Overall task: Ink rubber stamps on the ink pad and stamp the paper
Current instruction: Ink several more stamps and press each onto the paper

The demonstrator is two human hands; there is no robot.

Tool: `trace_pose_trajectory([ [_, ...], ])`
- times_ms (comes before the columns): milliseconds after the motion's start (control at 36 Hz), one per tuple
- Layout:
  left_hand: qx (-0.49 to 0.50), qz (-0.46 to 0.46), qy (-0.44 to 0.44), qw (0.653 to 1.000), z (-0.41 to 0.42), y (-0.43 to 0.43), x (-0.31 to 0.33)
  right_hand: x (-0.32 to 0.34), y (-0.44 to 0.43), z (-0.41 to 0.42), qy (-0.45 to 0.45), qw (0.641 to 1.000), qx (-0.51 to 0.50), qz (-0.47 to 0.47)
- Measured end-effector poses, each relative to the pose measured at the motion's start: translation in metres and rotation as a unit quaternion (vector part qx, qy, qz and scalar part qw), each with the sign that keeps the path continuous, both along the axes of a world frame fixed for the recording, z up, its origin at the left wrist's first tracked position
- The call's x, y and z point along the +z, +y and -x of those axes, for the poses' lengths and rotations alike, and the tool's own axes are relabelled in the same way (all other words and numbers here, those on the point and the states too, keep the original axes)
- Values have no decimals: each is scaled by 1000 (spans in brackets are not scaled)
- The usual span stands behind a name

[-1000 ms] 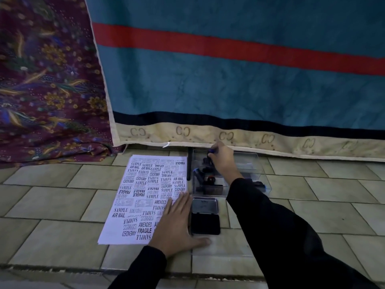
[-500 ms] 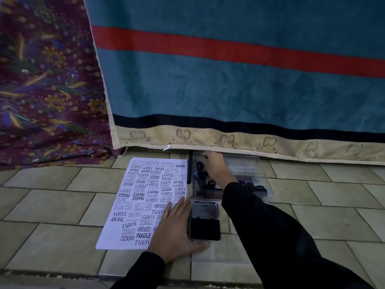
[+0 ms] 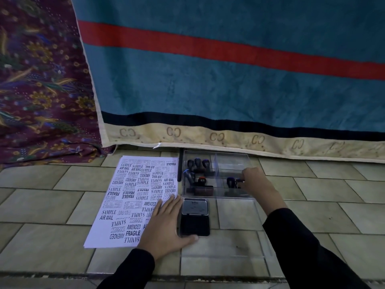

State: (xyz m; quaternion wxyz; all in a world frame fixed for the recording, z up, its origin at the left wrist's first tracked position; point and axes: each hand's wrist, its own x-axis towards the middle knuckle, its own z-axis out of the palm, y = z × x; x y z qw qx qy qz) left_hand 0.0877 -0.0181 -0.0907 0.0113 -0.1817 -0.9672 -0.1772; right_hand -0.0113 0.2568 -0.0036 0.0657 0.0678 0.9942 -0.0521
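Note:
A white sheet of paper (image 3: pixel 133 197) covered with black stamp prints lies on the tiled floor. My left hand (image 3: pixel 164 226) rests flat on its lower right corner, thumb touching the open black ink pad (image 3: pixel 194 224). Behind the pad stands a clear plastic box (image 3: pixel 229 161) holding several dark-handled rubber stamps (image 3: pixel 198 163). My right hand (image 3: pixel 253 180) reaches into the box's right compartment, fingers pinched around a dark-handled stamp (image 3: pixel 231 181) there.
A teal blanket (image 3: pixel 229 80) with a red stripe and cream border hangs just behind the box. A purple patterned cloth (image 3: pixel 39 90) lies at the left. A clear lid (image 3: pixel 235 226) lies on the tiles right of the ink pad.
My right hand has moved from the box's left compartment, where it set a stamp down, to the right compartment and closed on another stamp. The left hand stays on the paper.

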Motion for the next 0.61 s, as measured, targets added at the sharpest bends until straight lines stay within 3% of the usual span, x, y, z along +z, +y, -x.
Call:
trace_pose_trajectory([
  [194,2,2,-5,1000,-1,0,2,7,-5,6,-3,998,14,-57],
  [611,3,1,-3,1000,0,0,0,17,-18,17,-50,999,11,-14],
])
